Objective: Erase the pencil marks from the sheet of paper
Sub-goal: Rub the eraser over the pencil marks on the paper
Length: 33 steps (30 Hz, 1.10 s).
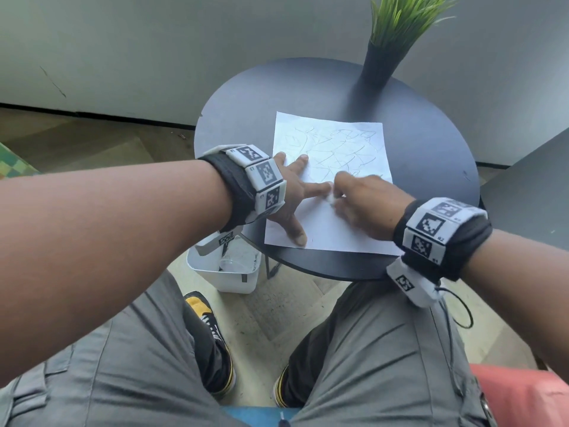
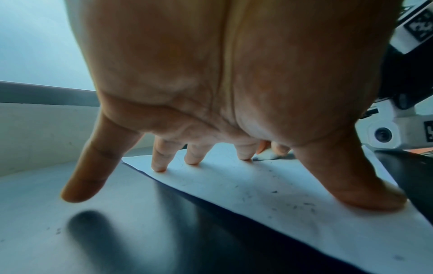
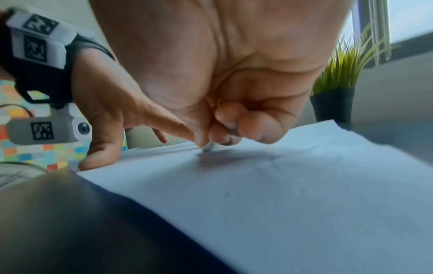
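Observation:
A white sheet of paper lies on the round dark table. Pencil scribbles cover its far half; the near half looks blank. My left hand is spread flat, straight fingers and thumb pressing the paper's left side down, the little finger off the sheet over the table. My right hand is curled and pinches a small white eraser whose tip touches the paper mid-sheet, just beside my left index fingertip. In the wrist views the eraser shows only as a small white bit under the fingers. Dark eraser crumbs lie on the paper.
A black vase with green grass stands at the table's far side, behind the paper. A white bin holding a clear cup sits on the floor at the table's left. My knees are below the near table edge. A grey wall is behind.

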{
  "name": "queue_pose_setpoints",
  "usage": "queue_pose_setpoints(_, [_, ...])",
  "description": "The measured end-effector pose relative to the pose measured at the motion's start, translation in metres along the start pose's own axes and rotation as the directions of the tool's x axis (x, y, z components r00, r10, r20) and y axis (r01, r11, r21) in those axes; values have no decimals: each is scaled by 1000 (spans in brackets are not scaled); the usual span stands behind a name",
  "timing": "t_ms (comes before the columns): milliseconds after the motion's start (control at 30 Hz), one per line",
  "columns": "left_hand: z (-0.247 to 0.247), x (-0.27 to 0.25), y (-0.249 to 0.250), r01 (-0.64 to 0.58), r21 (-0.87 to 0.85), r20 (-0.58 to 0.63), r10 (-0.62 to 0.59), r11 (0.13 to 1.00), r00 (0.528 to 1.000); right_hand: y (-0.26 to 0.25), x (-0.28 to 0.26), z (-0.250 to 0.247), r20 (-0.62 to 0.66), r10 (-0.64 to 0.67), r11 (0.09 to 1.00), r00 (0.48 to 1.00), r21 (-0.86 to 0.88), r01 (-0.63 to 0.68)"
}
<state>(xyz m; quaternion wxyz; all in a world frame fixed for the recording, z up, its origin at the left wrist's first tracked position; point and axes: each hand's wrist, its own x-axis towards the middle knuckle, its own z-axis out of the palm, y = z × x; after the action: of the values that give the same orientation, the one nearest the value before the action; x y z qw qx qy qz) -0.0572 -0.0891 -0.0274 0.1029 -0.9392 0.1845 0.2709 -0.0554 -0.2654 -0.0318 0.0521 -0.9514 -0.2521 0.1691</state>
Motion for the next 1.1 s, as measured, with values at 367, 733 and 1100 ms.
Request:
queue_pose_setpoints(367, [-3, -1, 1, 7, 25, 22, -7, 1000, 1000, -2, -19, 2, 46, -122, 990, 991, -60, 125])
queue_pose_setpoints(733, [-6, -1, -3, 2, 30, 53, -4, 1000, 999, -10, -25, 12, 111, -189, 980, 976, -38, 194])
queue_pose_setpoints(1100, [-7, -2, -4, -30, -84, 17, 31, 996, 999, -1, -15, 4, 82, -95, 995, 992, 29, 93])
